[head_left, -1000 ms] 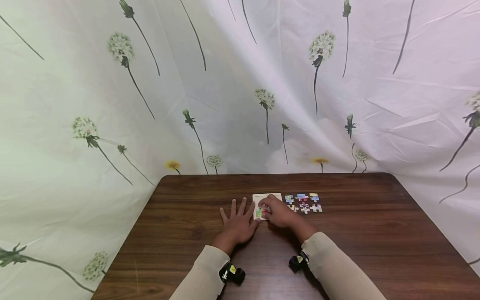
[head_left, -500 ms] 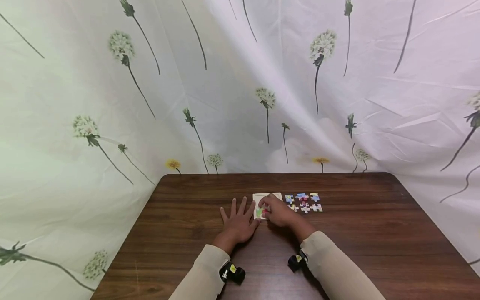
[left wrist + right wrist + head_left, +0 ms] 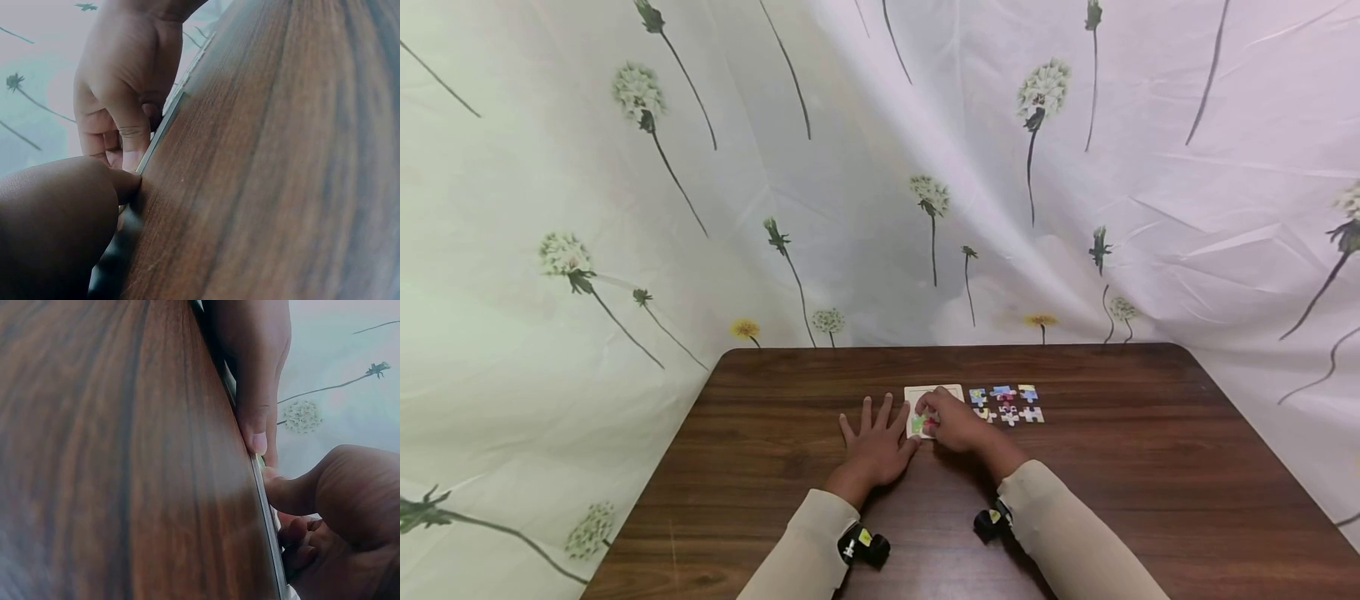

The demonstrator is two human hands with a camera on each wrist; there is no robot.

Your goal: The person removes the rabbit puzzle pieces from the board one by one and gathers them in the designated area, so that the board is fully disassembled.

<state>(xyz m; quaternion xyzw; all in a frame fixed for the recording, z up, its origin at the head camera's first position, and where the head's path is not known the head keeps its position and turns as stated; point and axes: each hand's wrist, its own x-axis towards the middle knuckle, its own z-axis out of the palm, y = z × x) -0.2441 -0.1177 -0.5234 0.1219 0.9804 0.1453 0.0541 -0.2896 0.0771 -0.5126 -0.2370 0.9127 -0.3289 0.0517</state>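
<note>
A small square puzzle board [image 3: 953,390] with a pale frame lies on the table, with green puzzle pieces [image 3: 917,424] at its near left. My left hand [image 3: 874,454] rests on the table left of it, fingers spread. The left thumb [image 3: 259,442] touches the board's near edge. Over the board, my right hand [image 3: 958,425] has its fingers and thumb curled around a partly hidden puzzle piece with red on it [image 3: 931,422]. In the left wrist view the right thumb [image 3: 132,159] is low at the board's edge, beside the left thumb.
Several loose puzzle pieces [image 3: 1008,414] lie in two rows just right of the board. The dark wood table [image 3: 760,433] ends at the back against a white cloth [image 3: 865,250] printed with dandelions. Each wrist carries a small black camera [image 3: 874,550].
Both hands stay almost still, with the right hand bent over the board throughout. The loose pieces have not moved; the head view shifts very slightly.
</note>
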